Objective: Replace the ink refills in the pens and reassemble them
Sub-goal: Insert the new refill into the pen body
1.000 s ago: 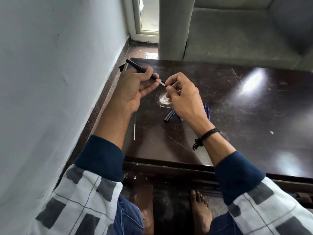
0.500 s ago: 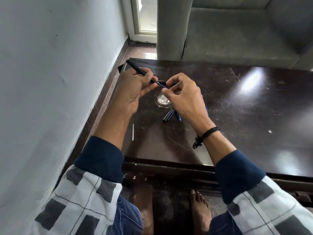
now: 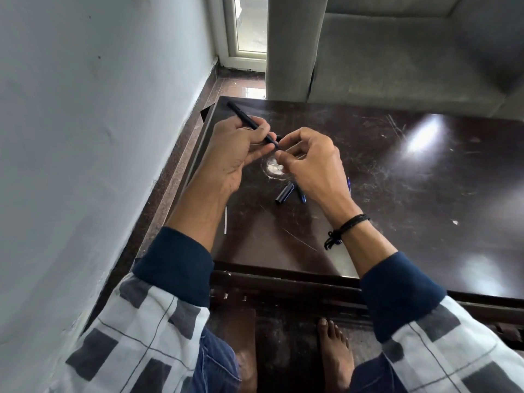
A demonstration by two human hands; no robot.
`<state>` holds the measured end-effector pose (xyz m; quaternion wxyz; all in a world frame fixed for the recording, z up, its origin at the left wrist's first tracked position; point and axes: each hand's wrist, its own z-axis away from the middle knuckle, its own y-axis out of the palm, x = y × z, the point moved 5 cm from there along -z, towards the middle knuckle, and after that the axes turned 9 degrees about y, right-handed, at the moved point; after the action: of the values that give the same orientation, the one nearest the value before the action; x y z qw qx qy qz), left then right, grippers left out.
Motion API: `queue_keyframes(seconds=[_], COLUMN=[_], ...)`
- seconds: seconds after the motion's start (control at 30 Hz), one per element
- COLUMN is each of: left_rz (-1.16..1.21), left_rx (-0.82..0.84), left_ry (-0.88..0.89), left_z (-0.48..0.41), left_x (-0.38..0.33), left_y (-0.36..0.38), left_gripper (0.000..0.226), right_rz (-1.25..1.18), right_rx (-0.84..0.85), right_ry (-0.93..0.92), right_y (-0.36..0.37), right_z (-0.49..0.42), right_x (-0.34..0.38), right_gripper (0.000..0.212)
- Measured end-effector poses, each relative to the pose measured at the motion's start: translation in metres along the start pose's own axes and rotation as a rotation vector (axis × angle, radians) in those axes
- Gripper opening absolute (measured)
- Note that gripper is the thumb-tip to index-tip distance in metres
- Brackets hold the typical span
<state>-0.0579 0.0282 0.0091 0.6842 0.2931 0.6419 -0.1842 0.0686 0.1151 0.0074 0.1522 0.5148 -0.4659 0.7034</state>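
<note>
While L grip (image 3: pixel 235 150) holds pen (image 3: pixel 244 120), R grip (image 3: pixel 309 163) pinches its end

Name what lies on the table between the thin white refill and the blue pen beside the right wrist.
Head view: a black cap and a short blue piece lie between white refill and blue pen.

The left hand (image 3: pixel 235 148) grips a black pen (image 3: pixel 246 120) above the desk (image 3: pixel 397 194). The right hand (image 3: pixel 312 165) pinches its near end.
</note>
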Motion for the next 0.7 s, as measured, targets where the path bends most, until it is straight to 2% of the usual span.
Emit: queue_keyframes(seconds=[0.2, 0.4, 0.7], left_rz=[0.058, 0.037, 0.018], left_rx=[-0.079, 0.014, 0.026], left_ry=[-0.001, -0.034, -0.039], left_z=[-0.004, 0.0, 0.001], left_x=[-0.006, -0.001, -0.001], left_y=[-0.014, -0.001, 0.0], left_gripper=[0.005, 0.004, 0.005], right_rz=[-0.023, -0.048, -0.057], right_rx=[-0.041, -0.028, -0.038], right_ry=[0.025, -0.011, -0.03], right_y=[-0.007, -0.002, -0.002], right_z=[-0.003, -0.002, -0.002], right_x=[-0.003, 0.0, -0.002], right_gripper=[0.007, 0.009, 0.013])
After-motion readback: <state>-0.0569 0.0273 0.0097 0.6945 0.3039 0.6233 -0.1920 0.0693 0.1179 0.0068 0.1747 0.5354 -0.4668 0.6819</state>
